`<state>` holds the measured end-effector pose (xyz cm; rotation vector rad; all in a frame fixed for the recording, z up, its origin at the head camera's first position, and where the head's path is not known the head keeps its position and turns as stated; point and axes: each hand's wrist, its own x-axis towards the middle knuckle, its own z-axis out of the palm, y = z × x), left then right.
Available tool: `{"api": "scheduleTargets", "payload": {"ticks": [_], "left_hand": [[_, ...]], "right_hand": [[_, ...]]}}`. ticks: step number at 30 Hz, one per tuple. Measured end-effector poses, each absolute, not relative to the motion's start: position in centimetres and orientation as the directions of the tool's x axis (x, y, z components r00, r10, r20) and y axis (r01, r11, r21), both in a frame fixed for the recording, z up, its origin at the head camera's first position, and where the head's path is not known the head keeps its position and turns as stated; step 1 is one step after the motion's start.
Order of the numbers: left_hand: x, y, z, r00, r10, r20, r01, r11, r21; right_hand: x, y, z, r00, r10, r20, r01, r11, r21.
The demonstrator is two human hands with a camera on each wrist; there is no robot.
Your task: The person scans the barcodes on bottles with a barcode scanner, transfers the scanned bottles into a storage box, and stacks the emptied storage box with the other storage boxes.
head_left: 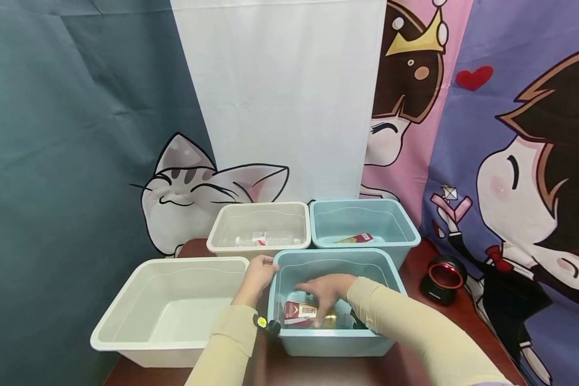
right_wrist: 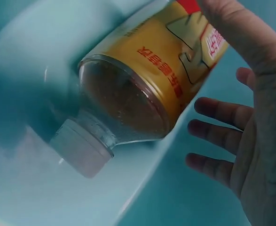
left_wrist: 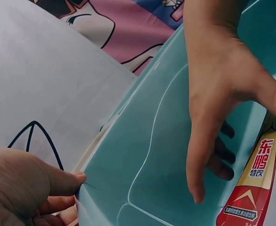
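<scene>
My left hand (head_left: 259, 276) pinches the left rim of the near blue bin (head_left: 338, 344); the left wrist view shows the thumb over the edge and the fingers curled beneath. Inside that bin my right hand (head_left: 330, 289) reaches down with its fingers spread. A drink bottle (right_wrist: 128, 99) with a red and gold label and a pale cap lies on its side at the bottom. In the right wrist view, the thumb is over the label and the other fingers are beside the bottle, not closed round it. The forearm partly hides the bin's right side.
A large cream bin (head_left: 154, 321) stands at the left. Behind are a smaller cream bin (head_left: 258, 212) holding a clear bottle (head_left: 270, 239) and another blue bin (head_left: 362, 212) holding a labelled bottle (head_left: 359, 238). A black, red-ringed device (head_left: 444, 279) sits on the brown table (head_left: 328, 372) at right.
</scene>
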<state>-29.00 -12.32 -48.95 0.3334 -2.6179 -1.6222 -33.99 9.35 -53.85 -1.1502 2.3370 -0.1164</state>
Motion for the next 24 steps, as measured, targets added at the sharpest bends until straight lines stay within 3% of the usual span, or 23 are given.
{"api": "scheduleTargets", "payload": {"ticks": [6, 12, 18, 24], "left_hand": [[-29.1, -12.2, -49.0, -0.974, -0.214, -0.078, -0.166, 0.428, 0.889], [-29.3, -12.2, -48.9, -0.974, -0.213, -0.081, -0.166, 0.424, 0.890], [-29.4, -12.3, -48.9, -0.976, -0.200, -0.084, -0.164, 0.422, 0.891], [-29.4, -12.5, -48.9, -0.975, -0.199, -0.097, -0.173, 0.411, 0.895]], "right_hand": [[-33.7, 8.7, -54.0, -0.458, -0.776, -0.433, -0.776, 0.587, -0.232], [-33.9, 8.6, -54.6, -0.427, -0.793, -0.434, -0.788, 0.562, -0.252], [-33.8, 9.0, -55.2, -0.451, -0.795, -0.405, -0.751, 0.583, -0.309], [-33.8, 9.0, -55.4, -0.482, -0.775, -0.409, -0.735, 0.612, -0.293]]}}
